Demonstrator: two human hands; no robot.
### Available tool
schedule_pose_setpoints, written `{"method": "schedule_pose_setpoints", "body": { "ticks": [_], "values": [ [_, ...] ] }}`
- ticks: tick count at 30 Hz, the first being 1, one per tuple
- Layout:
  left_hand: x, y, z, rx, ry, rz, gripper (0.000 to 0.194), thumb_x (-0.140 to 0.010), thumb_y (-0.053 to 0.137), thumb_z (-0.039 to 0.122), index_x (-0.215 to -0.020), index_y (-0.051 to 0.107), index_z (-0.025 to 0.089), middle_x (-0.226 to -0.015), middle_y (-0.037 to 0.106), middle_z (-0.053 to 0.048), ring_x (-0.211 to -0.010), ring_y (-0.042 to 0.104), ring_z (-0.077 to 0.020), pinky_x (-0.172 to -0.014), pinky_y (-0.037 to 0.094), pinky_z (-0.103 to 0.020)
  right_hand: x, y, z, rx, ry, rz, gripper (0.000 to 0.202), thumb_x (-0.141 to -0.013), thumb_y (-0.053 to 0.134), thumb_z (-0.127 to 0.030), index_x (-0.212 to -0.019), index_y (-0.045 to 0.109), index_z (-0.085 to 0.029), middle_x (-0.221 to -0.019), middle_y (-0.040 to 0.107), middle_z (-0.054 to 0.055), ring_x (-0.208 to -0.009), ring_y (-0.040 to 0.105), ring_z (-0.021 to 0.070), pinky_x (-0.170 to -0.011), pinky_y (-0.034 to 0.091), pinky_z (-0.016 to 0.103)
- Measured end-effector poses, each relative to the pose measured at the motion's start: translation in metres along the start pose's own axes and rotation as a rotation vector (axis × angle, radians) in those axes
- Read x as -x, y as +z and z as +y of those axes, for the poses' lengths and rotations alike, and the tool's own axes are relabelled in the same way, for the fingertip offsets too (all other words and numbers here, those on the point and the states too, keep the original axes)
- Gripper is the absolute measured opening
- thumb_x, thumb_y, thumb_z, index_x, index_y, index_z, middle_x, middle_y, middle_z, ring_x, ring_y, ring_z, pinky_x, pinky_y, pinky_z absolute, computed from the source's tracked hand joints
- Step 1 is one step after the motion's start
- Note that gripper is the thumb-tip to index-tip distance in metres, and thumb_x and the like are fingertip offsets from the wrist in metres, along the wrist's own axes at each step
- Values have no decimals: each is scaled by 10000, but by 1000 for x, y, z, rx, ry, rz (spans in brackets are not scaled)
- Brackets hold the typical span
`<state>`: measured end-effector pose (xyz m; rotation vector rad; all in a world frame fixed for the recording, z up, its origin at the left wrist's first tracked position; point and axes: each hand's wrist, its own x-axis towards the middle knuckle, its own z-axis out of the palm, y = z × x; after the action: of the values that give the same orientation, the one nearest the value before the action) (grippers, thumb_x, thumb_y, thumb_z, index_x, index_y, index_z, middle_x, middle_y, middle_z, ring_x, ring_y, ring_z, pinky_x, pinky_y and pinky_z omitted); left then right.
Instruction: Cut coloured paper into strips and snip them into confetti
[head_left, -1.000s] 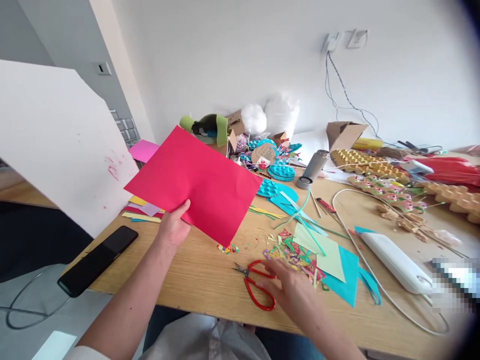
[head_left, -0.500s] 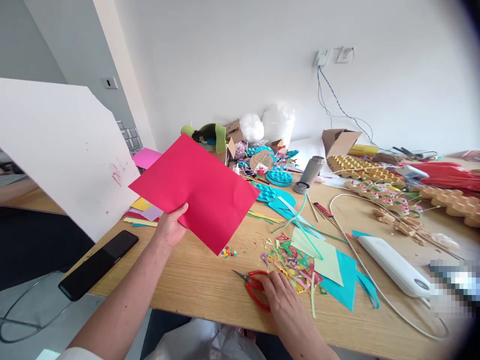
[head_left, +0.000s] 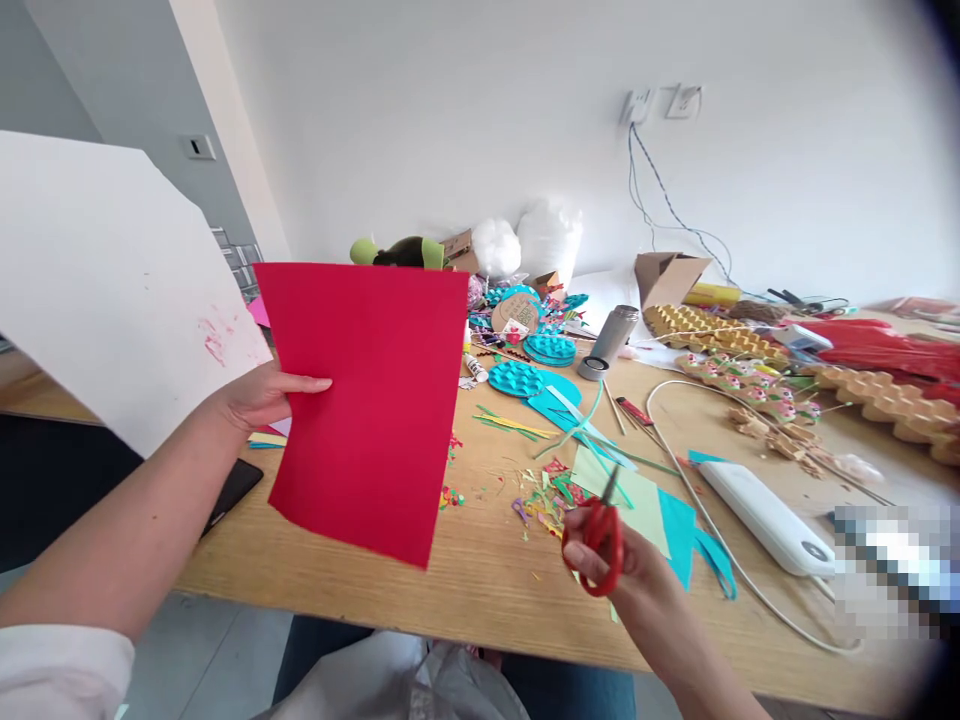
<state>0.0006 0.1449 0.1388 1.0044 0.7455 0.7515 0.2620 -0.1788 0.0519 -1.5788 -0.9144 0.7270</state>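
A sheet of red paper [head_left: 375,400] hangs upright above the table, its left edge pinched between the thumb and fingers of my left hand [head_left: 266,393]. My right hand [head_left: 611,555] is wrapped round the red-handled scissors [head_left: 600,540], raised over the table with the dark blades pointing up. Beneath and beside them lie colourful paper scraps [head_left: 551,490], a pale green sheet [head_left: 637,515] and blue paper [head_left: 677,535]. Small coloured dots [head_left: 450,496] show by the red sheet's right edge.
A large white board [head_left: 112,270] leans at the left, near a black phone [head_left: 234,490]. Toward the back stand a grey bottle [head_left: 611,338] and blue discs [head_left: 550,348]. To the right are a white power bank [head_left: 765,515] with its cable and egg-carton strips [head_left: 885,400].
My right hand has picked the scissors up off the table and lifted them. My left hand has moved left, and the red sheet has turned from slanted to upright.
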Motion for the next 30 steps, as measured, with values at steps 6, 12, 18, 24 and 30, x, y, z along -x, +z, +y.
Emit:
{"method": "schedule_pose_setpoints", "body": {
  "ticks": [6,12,18,24,30],
  "values": [
    [-7,0,3,-108,-211,-19,423,-597,739,110,-996,687,238,-984,698,-157,-1001,615,-388,-805,481,-542,-20,-14,-59,31,-146,303,294,-632,755,-413,-800,669,-187,-765,654,49,-669,581,175,-550,450,250],
    [-26,16,-7,-226,-215,-197,404,-511,751,30,-842,690,253,-805,724,-84,-855,674,-338,-716,521,-495,-44,1,-112,222,-491,183,250,-684,732,-358,-873,684,-202,-870,689,59,-692,589,173,-605,462,272],
    [-35,13,-19,-197,-207,-564,416,-459,748,-42,-739,679,258,-677,713,-28,-755,691,-301,-677,544,-451,-67,39,-112,576,-508,6,215,-769,639,-383,-833,666,-180,-685,654,32,-591,562,149,-551,415,243],
    [-25,6,-16,-154,-154,-336,420,-451,780,14,-781,687,257,-731,722,-53,-806,681,-330,-690,537,-478,-89,51,-106,382,-434,-226,173,-679,660,-251,-549,592,-159,-465,498,-36,-436,427,80,-392,308,174],
    [-2,-28,-2,-17,-270,-50,267,-672,713,316,-898,681,178,-876,710,-150,-977,630,-363,-747,501,-500,-99,34,-135,82,-373,-124,111,-633,720,-245,-651,668,-149,-514,556,-34,-437,482,82,-378,358,172]
  ]
}}
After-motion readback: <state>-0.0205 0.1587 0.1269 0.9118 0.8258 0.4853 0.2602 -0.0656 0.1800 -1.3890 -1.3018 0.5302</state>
